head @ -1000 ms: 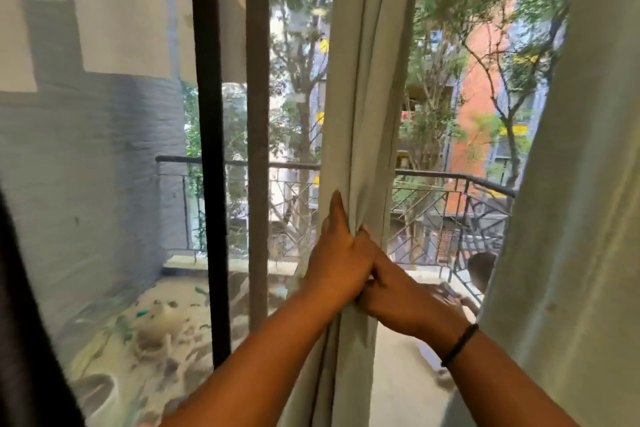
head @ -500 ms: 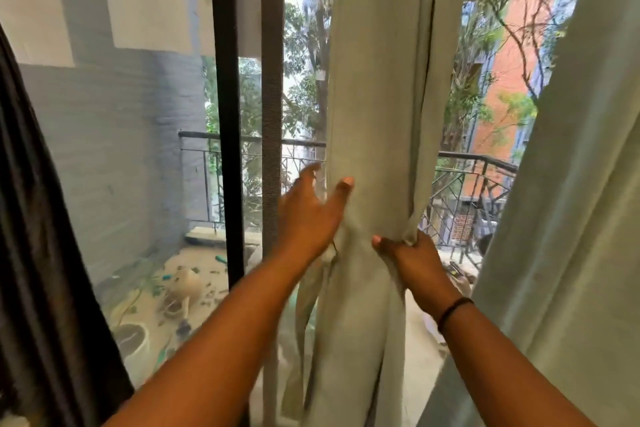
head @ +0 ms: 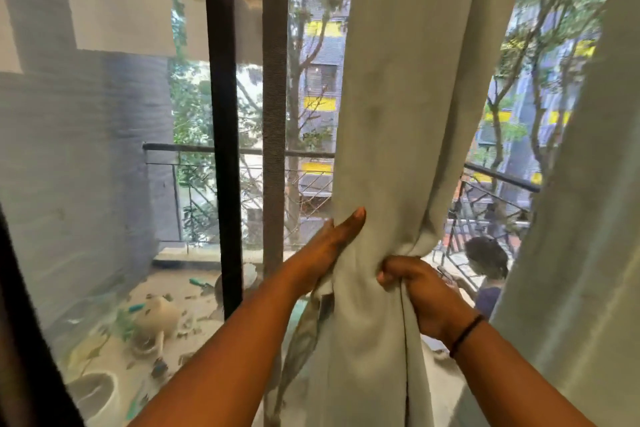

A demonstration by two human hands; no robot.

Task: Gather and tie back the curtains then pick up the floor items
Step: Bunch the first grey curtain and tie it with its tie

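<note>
A pale grey-green curtain (head: 405, 107) hangs in the middle of the window, bunched into a waist at hand height. My right hand (head: 412, 284) grips the bunched folds from the right side, fingers curled into the cloth. My left hand (head: 329, 243) lies along the curtain's left edge with its fingers straight, pressing against the fabric. A narrow strip of cloth (head: 311, 319) dangles below my left wrist. A second pale curtain panel (head: 585, 236) hangs at the far right.
A dark window frame (head: 223, 135) and a grey post (head: 275, 107) stand left of the curtain. A dark curtain edge (head: 24, 315) runs down the far left. Outside, the balcony floor holds pots (head: 157, 317) and debris. A person (head: 486, 263) sits by the railing (head: 498, 177).
My left hand has slid in against the curtain's left edge with fingers straightened. My right hand has tightened its hold on the folds, and the view has shifted slightly left.
</note>
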